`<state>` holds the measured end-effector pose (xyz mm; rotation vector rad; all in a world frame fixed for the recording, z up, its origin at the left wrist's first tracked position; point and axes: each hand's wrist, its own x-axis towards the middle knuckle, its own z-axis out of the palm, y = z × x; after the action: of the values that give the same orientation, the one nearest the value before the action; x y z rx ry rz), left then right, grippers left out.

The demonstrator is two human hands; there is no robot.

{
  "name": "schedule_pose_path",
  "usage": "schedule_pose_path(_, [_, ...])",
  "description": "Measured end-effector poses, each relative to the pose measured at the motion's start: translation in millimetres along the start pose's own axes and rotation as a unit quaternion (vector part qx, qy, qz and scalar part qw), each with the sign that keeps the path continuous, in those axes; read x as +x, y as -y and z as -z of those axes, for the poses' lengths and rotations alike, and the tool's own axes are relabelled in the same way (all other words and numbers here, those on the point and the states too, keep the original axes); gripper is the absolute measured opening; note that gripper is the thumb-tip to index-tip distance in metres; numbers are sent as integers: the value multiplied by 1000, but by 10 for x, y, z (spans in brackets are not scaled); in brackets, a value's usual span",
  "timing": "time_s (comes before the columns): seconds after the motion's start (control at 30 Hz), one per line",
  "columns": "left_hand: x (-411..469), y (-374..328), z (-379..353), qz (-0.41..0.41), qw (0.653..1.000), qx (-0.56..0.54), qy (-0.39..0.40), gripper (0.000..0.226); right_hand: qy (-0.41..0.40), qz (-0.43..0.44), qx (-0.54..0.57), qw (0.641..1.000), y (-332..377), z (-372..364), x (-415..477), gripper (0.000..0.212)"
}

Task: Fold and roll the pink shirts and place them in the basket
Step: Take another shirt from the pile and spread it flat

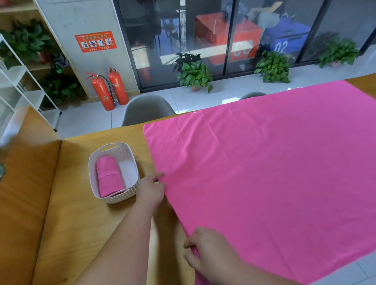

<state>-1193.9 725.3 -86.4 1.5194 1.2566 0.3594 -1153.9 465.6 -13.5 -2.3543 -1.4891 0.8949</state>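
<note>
A large pink cloth [275, 168] lies spread flat over the wooden table [80, 220]. My left hand [151, 187] pinches its left edge about halfway along. My right hand [209, 254] pinches the same edge nearer to me, close to the front corner. To the left of the cloth stands a white slatted basket [92, 173] that holds one rolled pink shirt [108, 175], with free room on its right side.
A grey chair [145, 108] stands behind the table's far edge. A wooden bench or side panel [16, 191] runs along the left. White shelves [6, 74], two fire extinguishers [107, 90] and potted plants [194, 74] line the floor beyond.
</note>
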Motion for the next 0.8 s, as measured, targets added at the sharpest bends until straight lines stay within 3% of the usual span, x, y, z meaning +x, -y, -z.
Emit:
schedule_pose_path(0.13, [-227, -477, -108, 0, 999, -43, 16, 54, -28, -21, 24, 999, -130, 150, -66, 42])
schedule_pose_path(0.33, [-136, -843, -332, -29, 997, 6, 68, 62, -8, -54, 34, 998, -436, 529, -272, 57])
schedule_pose_path(0.47, [-234, -1225, -552, -52, 995, 19, 78, 64, -36, -90, 15, 995, -661, 846, -438, 55])
schedule_pose_path(0.6, [-352, -1572, -818, -87, 992, 29, 81, 71, -78, -69, -3, 995, -859, 1194, -614, 52])
schedule_pose_path(0.8, [-477, -2058, -1284, -105, 989, 59, 87, 85, -116, -54, 12, 992, -1314, 1613, -870, 80])
